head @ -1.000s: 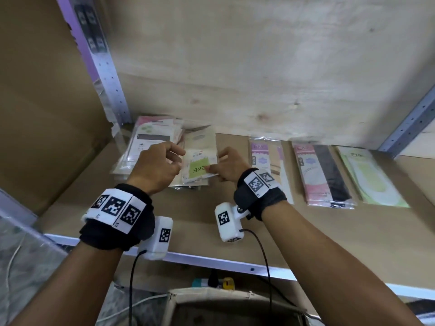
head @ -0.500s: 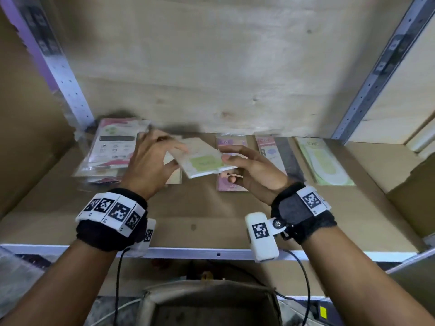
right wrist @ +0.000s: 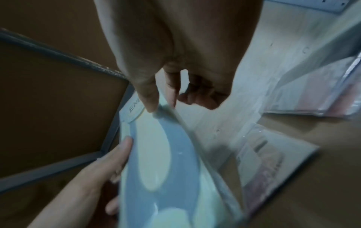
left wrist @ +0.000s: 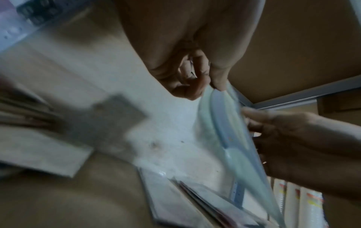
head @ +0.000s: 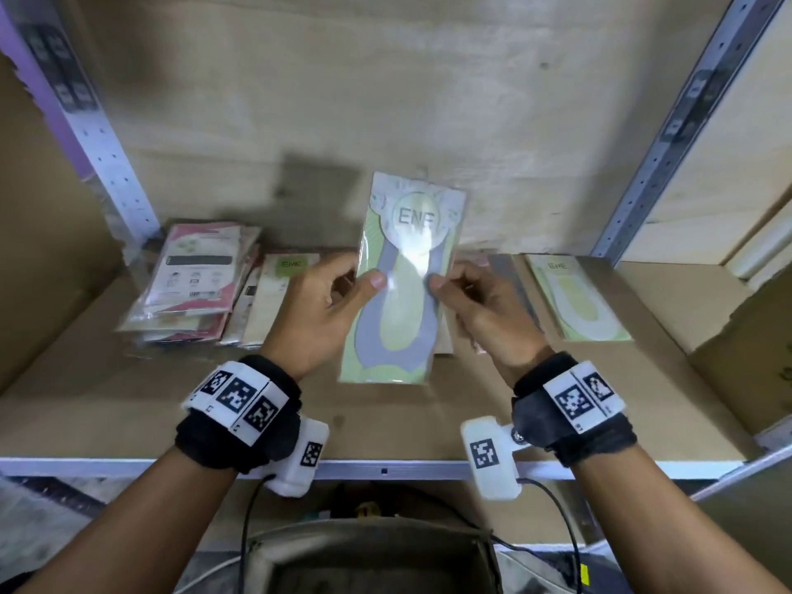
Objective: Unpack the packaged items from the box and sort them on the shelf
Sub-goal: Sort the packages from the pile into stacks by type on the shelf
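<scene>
A flat green-and-grey packet (head: 403, 285) marked "ENE" stands upright above the shelf board (head: 385, 422), face toward me. My left hand (head: 330, 306) pinches its left edge with the thumb on the front. My right hand (head: 475, 310) pinches its right edge. The wrist views show the same packet (left wrist: 230, 138) (right wrist: 166, 162) edge-on, held between thumb and fingers of both hands. A messy pile of packets (head: 193, 285) lies at the shelf's left. Below the shelf's front rail, the open cardboard box (head: 373, 559) shows its top rim.
A pale green packet (head: 574, 302) lies at the right of the shelf, and others are partly hidden behind my hands. Perforated metal uprights (head: 85, 122) (head: 677, 122) flank the bay. Brown cardboard (head: 737, 336) stands at the far right.
The packet has come off the left pile, lifted toward the middle and turned from flat to upright, now held by both hands. The view has shifted right.
</scene>
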